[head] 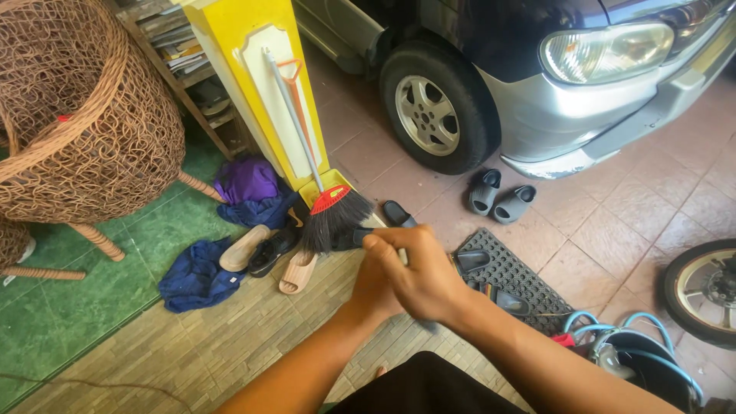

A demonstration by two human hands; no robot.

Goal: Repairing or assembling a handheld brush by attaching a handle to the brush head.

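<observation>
Dark, slim object (360,237), barely visible and unidentifiable, is pinched at the fingertips of the right hand (418,277) above the tiled floor (230,337). Left hand (373,287) is tucked behind it; its grip cannot be told. A slip is judged possible: little of the object is held, directly over the broom (333,215) and sandals (272,257).
</observation>
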